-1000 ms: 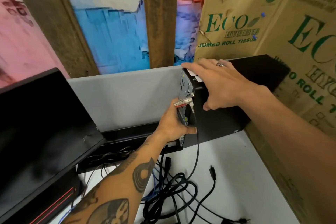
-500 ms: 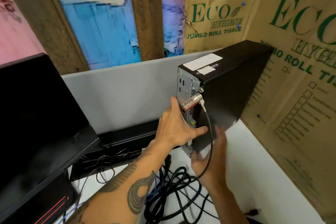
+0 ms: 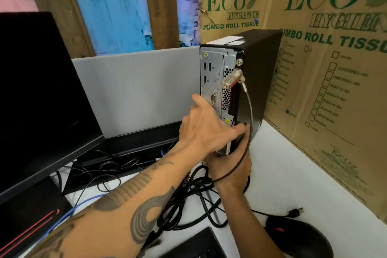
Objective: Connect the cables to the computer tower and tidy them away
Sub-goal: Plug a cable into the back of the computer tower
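Standing upright on the white desk (image 3: pixel 293 169) is the slim black computer tower (image 3: pixel 259 81), its silver metal rear panel (image 3: pixel 215 81) facing the camera and showing several ports. It is sitting near the desk's right rear corner, just in front of the brown cardboard boxes (image 3: pixel 335 69) printed with green ECO lettering, and beside the grey partition panel (image 3: pixel 136 90).

The left hand (image 3: pixel 206 130), on a tattooed forearm, is reaching across the lower part of the rear panel, with its thumb (image 3: pixel 201 100) raised against the panel's left edge and its fingers (image 3: pixel 240 129) curling round the tower's lower right rear edge. The right hand (image 3: pixel 232 170) is lying below the tower's bottom rear corner, mostly hidden by the left hand; I cannot tell whether its fingers are holding anything.

A silver metal lock connector (image 3: pixel 231 79) is sticking out of the panel's right side, and a thin black cable (image 3: pixel 248 123) is running down from it, passing over both hands and looping across the right wrist. A tangle of loose black cables (image 3: pixel 188 201) is lying on the desk under the arms, with one blue cable (image 3: pixel 83 201) trailing left and one black plug end (image 3: pixel 296 211) lying apart to the right.

A black monitor (image 3: pixel 37 100) is standing at the left. A black computer mouse (image 3: pixel 299 236) and the corner of a black keyboard (image 3: pixel 194 245) are resting at the near edge.
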### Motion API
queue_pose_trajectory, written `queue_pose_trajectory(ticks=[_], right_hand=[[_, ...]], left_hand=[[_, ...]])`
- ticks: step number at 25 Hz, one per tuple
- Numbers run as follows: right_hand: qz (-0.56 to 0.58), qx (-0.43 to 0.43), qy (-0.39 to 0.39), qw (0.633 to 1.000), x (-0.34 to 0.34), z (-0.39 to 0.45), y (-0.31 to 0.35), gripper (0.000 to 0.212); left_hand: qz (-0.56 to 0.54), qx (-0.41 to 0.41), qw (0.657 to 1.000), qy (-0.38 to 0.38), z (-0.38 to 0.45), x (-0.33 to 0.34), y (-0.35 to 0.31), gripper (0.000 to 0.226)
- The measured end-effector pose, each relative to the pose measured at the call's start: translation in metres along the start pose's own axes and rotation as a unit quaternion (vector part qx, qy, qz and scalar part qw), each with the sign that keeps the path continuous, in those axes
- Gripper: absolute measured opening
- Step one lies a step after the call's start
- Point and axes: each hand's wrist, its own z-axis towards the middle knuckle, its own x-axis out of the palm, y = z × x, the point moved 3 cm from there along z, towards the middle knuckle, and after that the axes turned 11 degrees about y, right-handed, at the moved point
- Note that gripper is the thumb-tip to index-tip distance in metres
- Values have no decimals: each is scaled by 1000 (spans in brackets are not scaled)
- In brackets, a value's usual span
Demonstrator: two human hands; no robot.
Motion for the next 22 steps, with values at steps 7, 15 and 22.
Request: queue_pose_trajectory(ticks=[7, 15, 22], right_hand=[[0, -28, 40, 999, -28, -29, -6, 111], [-24, -41, 86, 995, -71, -80, 17, 84], [-54, -57, 138, 987, -73, -93, 7, 81]], left_hand=[[17, 7, 1000, -14, -41, -3, -3, 93], [22, -26, 999, 8, -105, -15, -12, 98], [-258, -27, 953, 155, -121, -19, 80, 29]])
